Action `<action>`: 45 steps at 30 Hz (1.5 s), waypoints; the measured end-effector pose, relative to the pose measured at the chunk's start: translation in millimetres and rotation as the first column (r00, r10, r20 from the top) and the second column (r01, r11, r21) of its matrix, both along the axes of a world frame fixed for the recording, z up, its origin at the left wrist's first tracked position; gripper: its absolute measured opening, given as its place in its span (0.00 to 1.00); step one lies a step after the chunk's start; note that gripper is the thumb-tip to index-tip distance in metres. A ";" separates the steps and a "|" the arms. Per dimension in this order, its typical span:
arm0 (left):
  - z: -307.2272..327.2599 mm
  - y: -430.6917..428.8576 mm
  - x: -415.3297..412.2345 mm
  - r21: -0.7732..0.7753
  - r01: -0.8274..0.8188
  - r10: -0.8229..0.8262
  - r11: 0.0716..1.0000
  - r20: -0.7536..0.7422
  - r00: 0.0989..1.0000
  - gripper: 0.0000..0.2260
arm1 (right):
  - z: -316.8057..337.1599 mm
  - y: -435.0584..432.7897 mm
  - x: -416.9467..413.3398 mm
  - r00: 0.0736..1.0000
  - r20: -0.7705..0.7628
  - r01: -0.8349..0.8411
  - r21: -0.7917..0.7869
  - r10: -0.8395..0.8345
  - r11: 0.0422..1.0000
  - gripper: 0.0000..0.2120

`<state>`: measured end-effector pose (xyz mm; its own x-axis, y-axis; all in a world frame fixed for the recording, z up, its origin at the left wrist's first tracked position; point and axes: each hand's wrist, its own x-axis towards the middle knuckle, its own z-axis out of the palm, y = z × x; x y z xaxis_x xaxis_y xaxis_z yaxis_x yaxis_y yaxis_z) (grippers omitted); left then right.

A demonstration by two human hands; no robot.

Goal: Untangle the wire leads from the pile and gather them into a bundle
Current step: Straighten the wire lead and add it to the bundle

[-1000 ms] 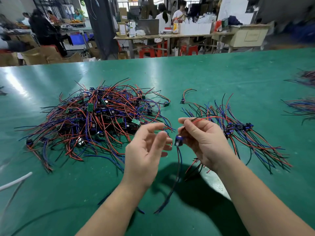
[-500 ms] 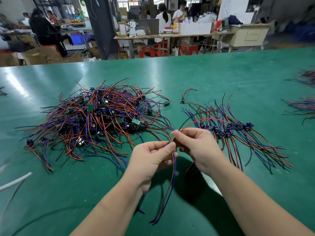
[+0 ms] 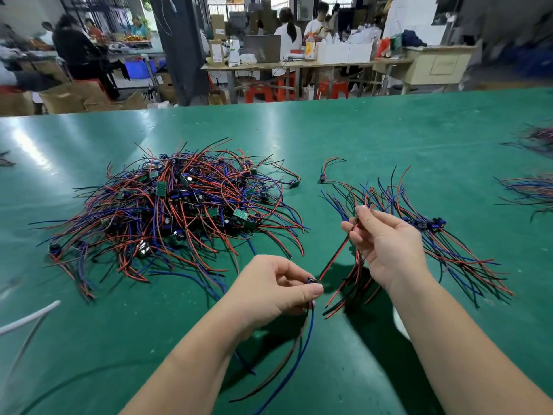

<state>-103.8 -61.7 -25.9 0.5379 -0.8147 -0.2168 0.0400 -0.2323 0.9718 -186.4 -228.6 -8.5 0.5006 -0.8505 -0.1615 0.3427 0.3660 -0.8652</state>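
At the far left edge a white cable (image 3: 28, 316) lies across the green table (image 3: 374, 139). Right of it sits the tangled pile (image 3: 179, 211) of red, blue and black wire leads with small green boards and dark parts mixed in, resting on the table well ahead of the left forearm.

The left hand (image 3: 269, 289) is raised just above the table, near the pile's front right edge, with the forearm angled in from the lower left. Its thumb and forefinger pinch a small dark part at the end of one wire lead (image 3: 335, 256), and the other fingers are curled under. From that pinch, blue and red tails hang down and curve toward the near edge of the table.

The lead's red and black strands run taut, up and to the right, to the right hand (image 3: 386, 244). This hand is held higher, back of the hand toward the camera, with thumb and forefinger pinching the strands and the remaining fingers loosely bent. Whether the red and black ends below its palm are also held, I cannot tell.

Behind and right of that hand, the gathered bundle (image 3: 457, 250) fans out on the table. More wire groups (image 3: 529, 190) lie at the far right edge.
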 end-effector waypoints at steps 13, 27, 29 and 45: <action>0.9 -3.4 10.5 -0.202 -0.333 0.286 0.921 -0.227 0.931 0.15 | -0.6 -6.4 2.2 0.971 -0.238 -0.071 -0.272 0.005 0.960 0.15; 0.5 -9.8 -0.6 -0.174 -0.376 0.354 0.910 -0.148 0.924 0.05 | -20.1 29.8 9.2 0.924 -0.372 -0.338 -0.904 -0.092 0.261 0.12; -1.6 -9.9 -3.3 -0.166 -0.369 0.381 0.914 0.047 0.923 0.06 | -18.5 21.1 7.9 0.915 -0.350 -0.294 -0.919 -0.199 0.262 0.13; -20.3 5.0 11.0 0.422 -0.514 -0.309 0.747 0.904 0.294 0.17 | -25.1 -21.4 1.3 0.278 -0.692 -0.734 -0.600 -0.666 0.317 0.11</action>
